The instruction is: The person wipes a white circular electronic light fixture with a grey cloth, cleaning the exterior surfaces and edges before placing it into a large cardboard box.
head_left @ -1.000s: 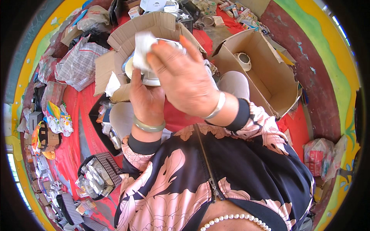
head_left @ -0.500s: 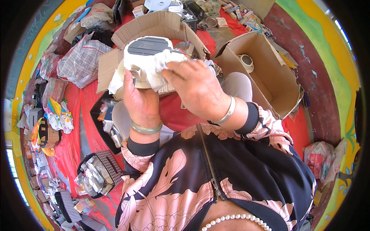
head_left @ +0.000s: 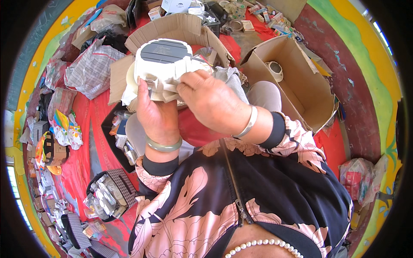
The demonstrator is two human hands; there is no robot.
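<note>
My left hand holds a round white device with a dark ribbed panel on its top, gripping it from below. A white cloth lies over the device's lower side. My right hand presses that cloth against the device, fingers closed on it. Both hands are raised in front of my chest, above an open cardboard box.
A larger open cardboard box with a small white round part inside stands at the right. Plastic bags, small packages and baskets of parts lie on the red floor cloth at the left.
The device has turned so its dark panel faces up. My right hand has dropped from over the device to its lower right side with the cloth.
</note>
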